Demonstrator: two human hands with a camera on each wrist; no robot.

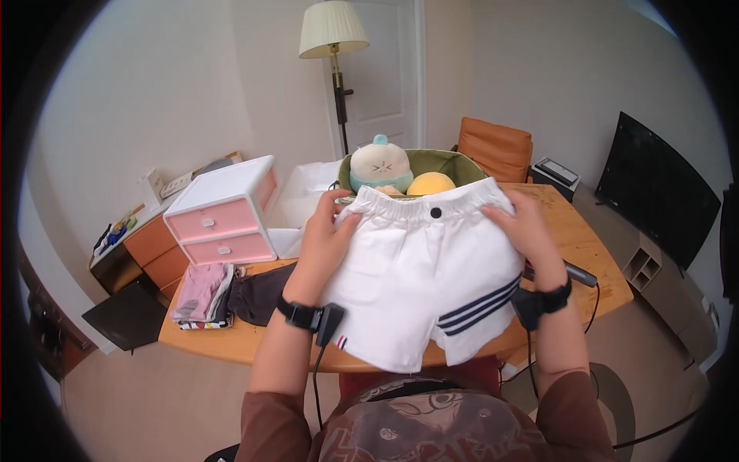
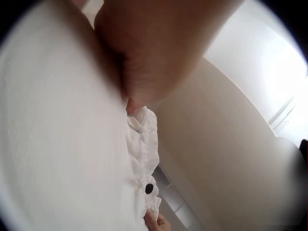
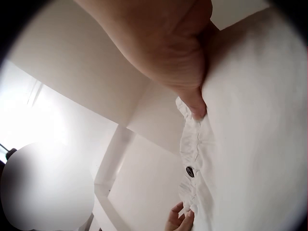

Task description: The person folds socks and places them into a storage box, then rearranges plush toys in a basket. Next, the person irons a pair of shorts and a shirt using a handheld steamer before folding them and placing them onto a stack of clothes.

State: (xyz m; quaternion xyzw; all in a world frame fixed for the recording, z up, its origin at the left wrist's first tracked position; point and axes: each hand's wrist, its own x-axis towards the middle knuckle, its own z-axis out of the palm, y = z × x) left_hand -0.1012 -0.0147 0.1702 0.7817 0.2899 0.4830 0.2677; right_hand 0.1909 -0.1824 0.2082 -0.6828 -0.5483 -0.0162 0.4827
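White shorts [image 1: 419, 262] hang spread between both hands, waistband up, in the head view. A dark button sits at the middle of the gathered waistband, and navy stripes cross one leg. My left hand [image 1: 331, 231] grips the waistband's left end, thumb on the front. At the other end, my right hand [image 1: 527, 231] pinches the waistband with its thumb in front and the fingers hidden behind. Both wrist views show the white cloth [image 2: 62, 134] close up, with the thumb [image 3: 196, 108] of the right hand pressed on the waistband.
Behind the shorts stands a green basket [image 1: 454, 163] with plush toys. A white and pink drawer unit [image 1: 223, 212] is on the left of the wooden table [image 1: 593, 285]. Folded clothes [image 1: 204, 296] and a dark garment [image 1: 262, 295] lie at the front left. A cable runs from each wrist.
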